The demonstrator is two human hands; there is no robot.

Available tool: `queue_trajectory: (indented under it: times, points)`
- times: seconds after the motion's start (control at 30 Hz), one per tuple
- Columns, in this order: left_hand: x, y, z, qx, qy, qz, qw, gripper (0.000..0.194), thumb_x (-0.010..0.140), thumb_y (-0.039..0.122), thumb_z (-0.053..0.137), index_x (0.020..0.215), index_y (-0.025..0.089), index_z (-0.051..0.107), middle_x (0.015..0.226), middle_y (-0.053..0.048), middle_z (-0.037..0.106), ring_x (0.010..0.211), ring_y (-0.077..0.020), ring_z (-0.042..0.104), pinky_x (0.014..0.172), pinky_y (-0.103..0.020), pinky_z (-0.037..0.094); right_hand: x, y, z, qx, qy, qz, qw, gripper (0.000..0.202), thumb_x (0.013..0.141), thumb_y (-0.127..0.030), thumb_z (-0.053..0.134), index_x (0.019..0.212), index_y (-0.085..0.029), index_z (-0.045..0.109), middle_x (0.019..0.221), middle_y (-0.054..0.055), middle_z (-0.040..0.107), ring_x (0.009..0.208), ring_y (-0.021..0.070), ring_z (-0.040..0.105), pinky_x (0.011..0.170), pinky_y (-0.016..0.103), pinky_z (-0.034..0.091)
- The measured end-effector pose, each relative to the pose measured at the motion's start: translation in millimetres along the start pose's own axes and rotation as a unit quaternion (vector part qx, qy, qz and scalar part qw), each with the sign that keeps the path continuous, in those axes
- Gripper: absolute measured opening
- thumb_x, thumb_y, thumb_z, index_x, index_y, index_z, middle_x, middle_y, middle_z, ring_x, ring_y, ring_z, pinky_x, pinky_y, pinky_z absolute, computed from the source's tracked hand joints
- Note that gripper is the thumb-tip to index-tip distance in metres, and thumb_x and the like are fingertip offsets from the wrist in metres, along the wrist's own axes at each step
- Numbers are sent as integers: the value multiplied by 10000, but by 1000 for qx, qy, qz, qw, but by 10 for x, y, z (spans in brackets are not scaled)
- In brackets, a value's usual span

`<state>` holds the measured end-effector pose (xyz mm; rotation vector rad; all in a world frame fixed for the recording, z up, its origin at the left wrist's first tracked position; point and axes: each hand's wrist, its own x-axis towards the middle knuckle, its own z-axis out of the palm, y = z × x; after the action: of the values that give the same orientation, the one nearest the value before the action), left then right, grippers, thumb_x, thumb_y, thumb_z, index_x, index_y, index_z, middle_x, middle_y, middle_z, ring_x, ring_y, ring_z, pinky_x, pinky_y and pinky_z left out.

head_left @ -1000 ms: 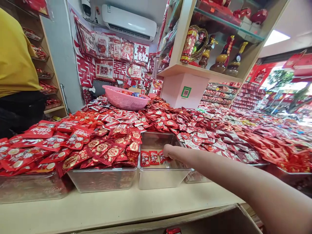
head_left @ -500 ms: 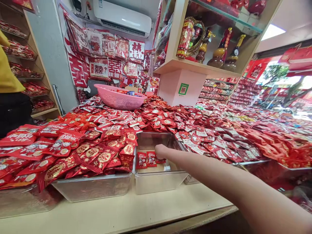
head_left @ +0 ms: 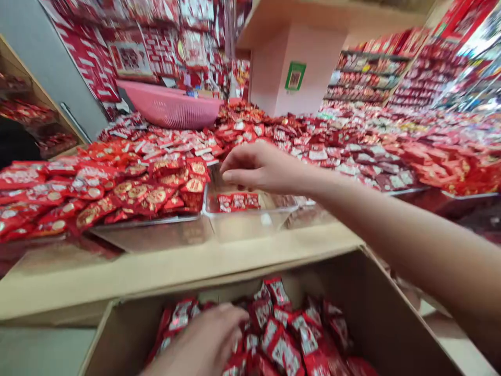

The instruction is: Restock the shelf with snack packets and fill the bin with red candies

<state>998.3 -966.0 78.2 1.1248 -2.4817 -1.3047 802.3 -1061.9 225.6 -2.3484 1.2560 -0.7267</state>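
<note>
Illumination is bright overall and strongest at the upper right edge, where detail washes out. The interior of the cardboard box (head_left: 385, 308) is dim. Motion blur softens the frame, smearing the left hand (head_left: 205, 334) and print on the red packets (head_left: 282, 349). Distortion stretches shapes toward the side edges.

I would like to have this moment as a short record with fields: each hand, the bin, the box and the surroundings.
Right hand: over the clear bin, loosely open, no packet visible in it
Left hand: at the loose red packets; blurred, grip unclear
Bin contents: three red packets in a row
Box: open cardboard box holding the loose packets
Bin support: pale counter
Behind: pink basket among heaped packets
</note>
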Motion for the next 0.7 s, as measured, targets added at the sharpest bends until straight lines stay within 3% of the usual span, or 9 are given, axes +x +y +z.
queue_trajectory:
  times: [0.03,0.1,0.17,0.23,0.3,0.43,0.7]
  points:
    - [25,-70,34,49,-6,-10,999,253,785,281,424,982,281,582,949,-26,621,883,-184,555,778,-280,414,-257,-55,-26,46,-31,-3,998,205,771,-220,462,878,-99,588,710,-7,585,614,53,494,629,194,388]
    - [63,-192,103,135,-34,-36,990,262,774,234,417,979,259,579,958,-38,622,896,-188,552,776,-278,402,-809,-63,72,100,-150,5,984,168,760,-193,473,847,-128,601,675,-22,585,579,55,501,591,182,389]
    - [91,-285,171,211,-83,-70,972,250,759,206,416,940,248,584,918,-42,631,856,-187,566,730,-270,406,-1331,70,365,96,-253,42,962,174,736,-128,477,846,-152,609,709,-16,608,595,69,514,577,179,388]
    - [113,-357,238,255,-120,-95,955,226,734,184,427,878,243,591,859,-40,638,798,-184,576,675,-261,407,-1731,294,759,56,-296,95,949,197,716,-81,453,800,-148,618,711,5,623,601,86,522,573,186,382]
    - [125,-418,302,271,-139,-111,946,197,690,164,455,807,234,598,803,-42,641,740,-189,577,624,-260,401,-1967,517,1114,6,-328,135,935,195,695,-75,450,758,-141,623,713,29,632,613,108,531,571,199,378]
    - [115,-493,390,287,-163,-129,935,171,625,130,469,713,219,586,730,-44,627,657,-190,559,541,-256,369,-2082,671,1456,-46,-329,127,935,201,705,-114,437,766,-142,626,742,59,638,651,141,553,593,221,381]
    - [128,-417,367,309,-175,-141,924,125,646,191,459,719,222,556,706,-34,613,609,-181,538,472,-254,317,-2002,204,1797,5,-338,39,940,184,743,-187,449,826,-146,608,805,62,626,737,143,549,661,225,395]
